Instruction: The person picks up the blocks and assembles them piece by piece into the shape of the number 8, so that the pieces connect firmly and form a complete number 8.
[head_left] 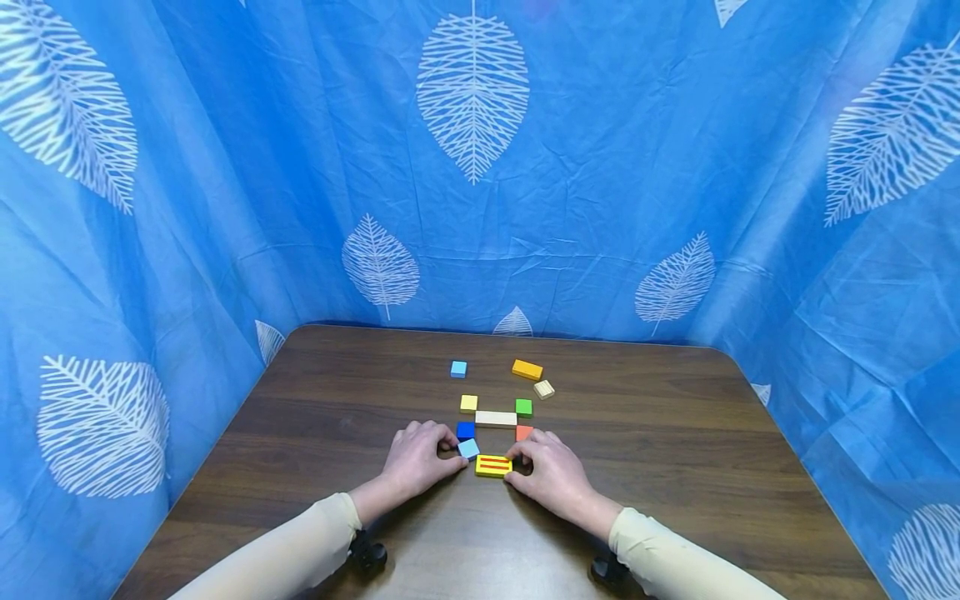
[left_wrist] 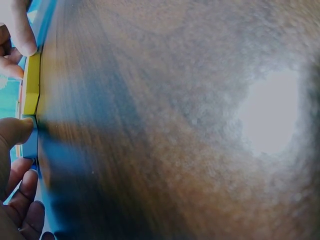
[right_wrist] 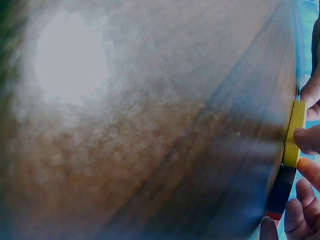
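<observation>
My left hand pinches a light blue block, tilted slightly on the table, between thumb and index finger. Beside it lies a yellow block with red stripes; my right hand pinches its right end. In the left wrist view the yellow block and the light blue block meet end to end. A dark block shows past the yellow one in the right wrist view, hidden by the right hand from above. A dark blue block sits just behind the light blue one.
Behind the hands, a long cream block lies between a pale yellow block, a green block and an orange-red block. Farther back are a blue block, an orange block and a small beige block on the wooden table.
</observation>
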